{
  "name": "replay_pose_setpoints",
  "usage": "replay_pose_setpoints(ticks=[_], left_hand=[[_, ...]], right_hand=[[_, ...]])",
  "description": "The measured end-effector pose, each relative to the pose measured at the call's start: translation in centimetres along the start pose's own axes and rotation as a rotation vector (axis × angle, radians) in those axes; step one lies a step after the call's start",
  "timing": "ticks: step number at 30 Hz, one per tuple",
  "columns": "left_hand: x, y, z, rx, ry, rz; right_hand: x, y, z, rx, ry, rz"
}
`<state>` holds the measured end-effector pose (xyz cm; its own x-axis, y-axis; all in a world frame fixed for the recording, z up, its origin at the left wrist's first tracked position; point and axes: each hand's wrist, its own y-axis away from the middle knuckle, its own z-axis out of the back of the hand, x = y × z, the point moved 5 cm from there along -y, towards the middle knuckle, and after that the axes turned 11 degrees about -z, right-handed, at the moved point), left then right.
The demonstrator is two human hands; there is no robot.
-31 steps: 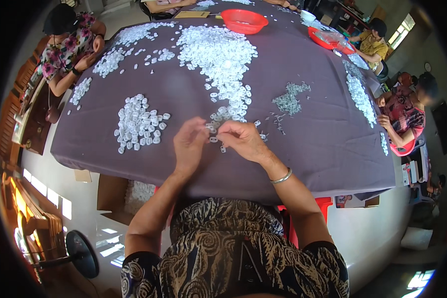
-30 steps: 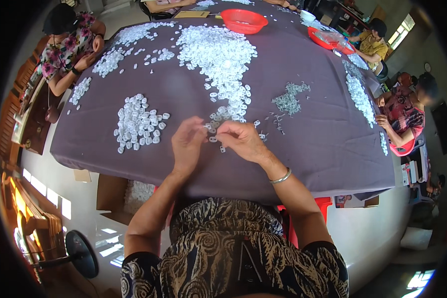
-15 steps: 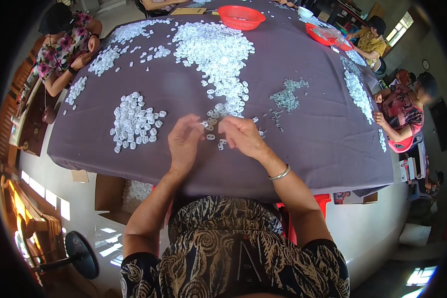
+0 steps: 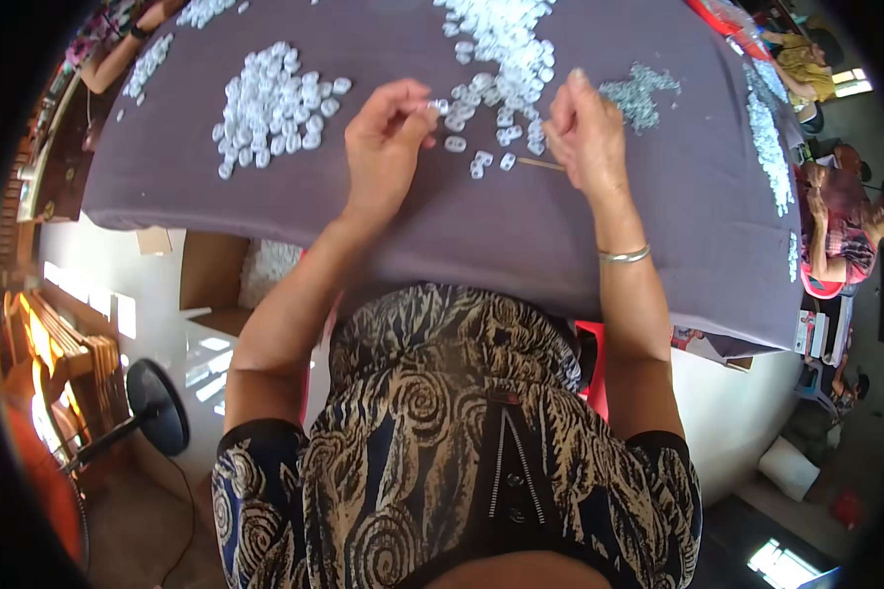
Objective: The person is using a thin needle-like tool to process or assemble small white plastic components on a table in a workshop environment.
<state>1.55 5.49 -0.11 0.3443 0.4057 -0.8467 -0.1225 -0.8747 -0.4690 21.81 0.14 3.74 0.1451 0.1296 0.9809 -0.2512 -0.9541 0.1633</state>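
Observation:
My left hand (image 4: 385,147) is raised over the table, its thumb and fingers pinching a small white plastic piece (image 4: 438,106). To its right, my right hand (image 4: 591,137) is held with fingers drawn together beside the heap of small grey metal pieces (image 4: 642,95); what its fingers hold, if anything, is hidden. A thin tan stick (image 4: 538,163) reaches to the edge of that hand, and I cannot tell whether it is held. Between the hands lie several loose white two-holed pieces (image 4: 455,144), spilling from a larger white heap (image 4: 506,44).
Another pile of white pieces (image 4: 273,108) sits on the dark tablecloth (image 4: 452,221) at left. Other people work along both sides, one in a yellow shirt (image 4: 805,64). Below the table's edge are a cardboard box (image 4: 211,270) and a black round fan (image 4: 157,405).
The view has tilted downward, so the table sits higher in it. My hands have moved farther apart, the right one toward the grey metal pieces. The tan stick now shows.

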Motion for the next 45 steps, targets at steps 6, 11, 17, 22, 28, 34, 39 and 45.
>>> replay_pose_setpoints(ticks=[6, 11, 17, 22, 28, 34, 39, 45], left_hand=[[0.9, -0.7, 0.8, -0.053, 0.061, 0.068], [0.9, -0.7, 1.6, -0.076, 0.07, 0.09], [1.0, -0.3, 1.3, -0.089, 0.097, 0.129], [1.3, -0.1, 0.8, -0.051, 0.094, 0.148], [1.2, 0.1, 0.8, -0.024, 0.069, 0.163], [1.3, 0.1, 0.8, -0.027, 0.087, 0.159], [1.4, 0.1, 0.9, -0.022, 0.085, 0.145], [1.2, 0.1, 0.9, -0.026, 0.085, 0.146]], right_hand=[[-0.6, -0.3, -1.3, 0.067, 0.312, 0.135], [-2.0, 0.2, -4.2, 0.102, 0.724, 0.441], [-2.3, 1.3, -6.4, 0.063, 1.066, 0.672], [-2.4, 1.1, -6.3, 0.081, 1.094, 0.629], [-1.8, 0.6, -4.0, 0.054, 1.147, 0.596], [-0.8, 1.0, -4.0, 0.063, 0.997, 0.474], [-2.0, 1.9, -5.7, 0.25, 1.1, 0.61], [-1.6, 1.0, -3.5, 0.266, 1.141, 0.44]])
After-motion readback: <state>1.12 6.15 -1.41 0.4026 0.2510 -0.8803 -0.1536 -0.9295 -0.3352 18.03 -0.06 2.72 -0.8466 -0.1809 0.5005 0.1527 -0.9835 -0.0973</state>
